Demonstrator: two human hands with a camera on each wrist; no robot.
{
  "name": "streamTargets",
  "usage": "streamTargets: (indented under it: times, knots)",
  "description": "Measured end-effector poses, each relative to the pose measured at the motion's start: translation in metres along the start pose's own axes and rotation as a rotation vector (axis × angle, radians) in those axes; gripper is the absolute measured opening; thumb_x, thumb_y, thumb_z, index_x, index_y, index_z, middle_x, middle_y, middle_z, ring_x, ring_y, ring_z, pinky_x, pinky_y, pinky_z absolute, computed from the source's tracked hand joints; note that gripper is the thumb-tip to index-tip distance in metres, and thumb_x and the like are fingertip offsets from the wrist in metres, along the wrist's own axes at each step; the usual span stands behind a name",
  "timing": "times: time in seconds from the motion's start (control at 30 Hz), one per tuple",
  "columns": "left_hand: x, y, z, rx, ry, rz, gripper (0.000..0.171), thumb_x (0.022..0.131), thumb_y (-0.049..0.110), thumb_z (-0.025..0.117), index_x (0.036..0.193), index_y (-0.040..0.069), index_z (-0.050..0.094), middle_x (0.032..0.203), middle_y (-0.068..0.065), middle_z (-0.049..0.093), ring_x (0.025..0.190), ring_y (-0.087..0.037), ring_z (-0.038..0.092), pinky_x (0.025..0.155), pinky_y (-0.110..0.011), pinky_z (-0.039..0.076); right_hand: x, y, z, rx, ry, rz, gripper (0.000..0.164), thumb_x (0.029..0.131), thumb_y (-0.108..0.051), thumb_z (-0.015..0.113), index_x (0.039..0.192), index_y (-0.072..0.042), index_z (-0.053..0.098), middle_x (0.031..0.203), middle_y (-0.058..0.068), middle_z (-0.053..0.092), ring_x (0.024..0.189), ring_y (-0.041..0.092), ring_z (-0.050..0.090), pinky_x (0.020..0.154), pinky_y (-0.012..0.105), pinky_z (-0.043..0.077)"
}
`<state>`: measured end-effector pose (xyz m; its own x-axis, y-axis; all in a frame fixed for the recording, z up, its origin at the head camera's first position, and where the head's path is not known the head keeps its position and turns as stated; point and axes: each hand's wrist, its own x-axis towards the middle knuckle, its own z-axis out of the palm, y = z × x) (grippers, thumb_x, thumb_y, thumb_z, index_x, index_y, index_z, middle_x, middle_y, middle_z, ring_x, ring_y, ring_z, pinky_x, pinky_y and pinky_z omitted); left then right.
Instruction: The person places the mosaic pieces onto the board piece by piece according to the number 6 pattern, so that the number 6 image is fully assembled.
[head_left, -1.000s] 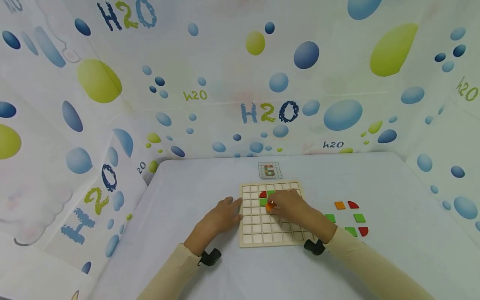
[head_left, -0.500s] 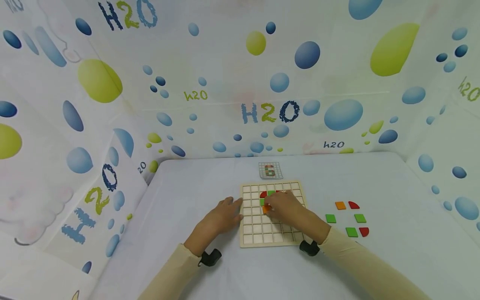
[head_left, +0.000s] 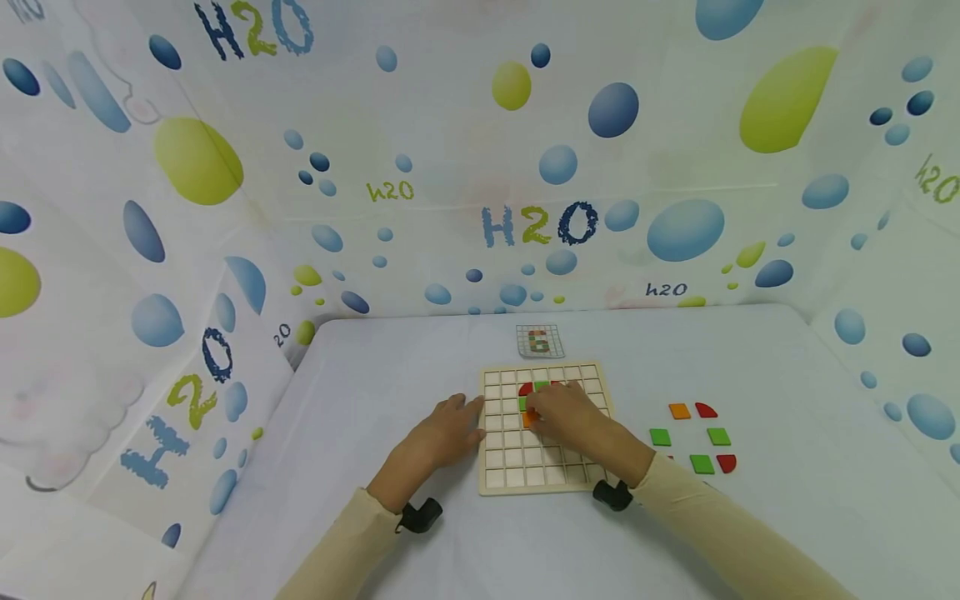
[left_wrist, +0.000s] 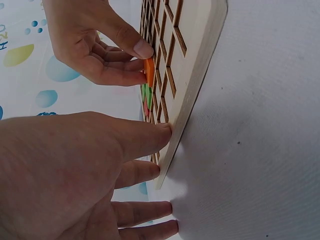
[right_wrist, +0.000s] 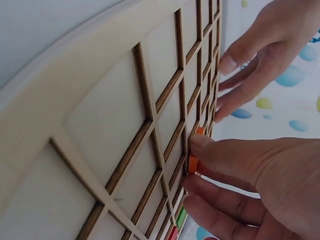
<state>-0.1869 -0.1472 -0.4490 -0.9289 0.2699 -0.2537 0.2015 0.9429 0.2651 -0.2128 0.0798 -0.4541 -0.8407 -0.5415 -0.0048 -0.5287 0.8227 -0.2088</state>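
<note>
A wooden grid board lies on the white table. My right hand is over its middle, thumb and fingers pinching an orange square tile right at a grid cell. Just beyond it on the grid are a red quarter-round tile and green square tiles; part of this group is hidden behind the hand. Fingers extended, my left hand rests at the board's left edge. In the left wrist view, its thumb and index finger touch the board's rim while the other fingers reach toward the tabletop.
Right of the board lie loose tiles: an orange square, green squares and red quarter-rounds. Behind the board is a small card with a coloured grid pattern. A patterned curtain surrounds the table.
My right hand has shifted slightly left with the orange tile, which has come down to a cell below the green one. The left hand has stayed at the board's edge.
</note>
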Motion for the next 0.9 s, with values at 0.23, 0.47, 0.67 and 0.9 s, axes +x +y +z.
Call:
streamTargets:
  times: [0.23, 0.47, 0.67, 0.9]
  knots:
    - [-0.0005, -0.0004, -0.0001, -0.011, 0.000, 0.007, 0.061, 0.109, 0.034, 0.061, 0.162, 0.012, 0.043, 0.165, -0.023, 0.037, 0.152, -0.042, 0.039, 0.118, -0.059, 0.043, 0.0003, -0.0002, 0.0027, -0.034, 0.002, 0.007, 0.022, 0.090, -0.030, 0.087, 0.106, -0.018, 0.079, 0.095, -0.006, 0.071, 0.094, 0.016, 0.065, 0.096, 0.050, 0.052]
    - [-0.0003, -0.0016, -0.0006, -0.012, 0.005, 0.016, 0.061, 0.108, 0.034, 0.061, 0.162, 0.011, 0.043, 0.165, -0.023, 0.038, 0.152, -0.043, 0.039, 0.118, -0.059, 0.043, 0.0021, -0.0004, 0.0031, -0.052, -0.005, 0.012, 0.024, 0.089, -0.030, 0.087, 0.108, -0.019, 0.079, 0.095, -0.006, 0.071, 0.096, 0.016, 0.066, 0.099, 0.053, 0.052]
    - [0.0001, -0.0017, 0.0021, -0.018, 0.013, 0.018, 0.061, 0.108, 0.033, 0.062, 0.161, 0.011, 0.045, 0.164, -0.023, 0.039, 0.151, -0.042, 0.040, 0.117, -0.059, 0.044, 0.0011, -0.0003, 0.0028, -0.062, -0.001, 0.010, 0.026, 0.089, -0.031, 0.087, 0.109, -0.018, 0.079, 0.096, -0.006, 0.072, 0.097, 0.016, 0.068, 0.099, 0.052, 0.053]
    - [-0.0007, -0.0013, 0.0019, -0.011, 0.021, 0.026, 0.060, 0.108, 0.033, 0.062, 0.161, 0.010, 0.045, 0.163, -0.023, 0.040, 0.150, -0.042, 0.041, 0.116, -0.058, 0.044, -0.0040, 0.0011, -0.0021, -0.014, 0.012, 0.019, 0.020, 0.092, -0.024, 0.084, 0.110, -0.017, 0.079, 0.106, -0.002, 0.076, 0.106, 0.021, 0.070, 0.100, 0.053, 0.053]
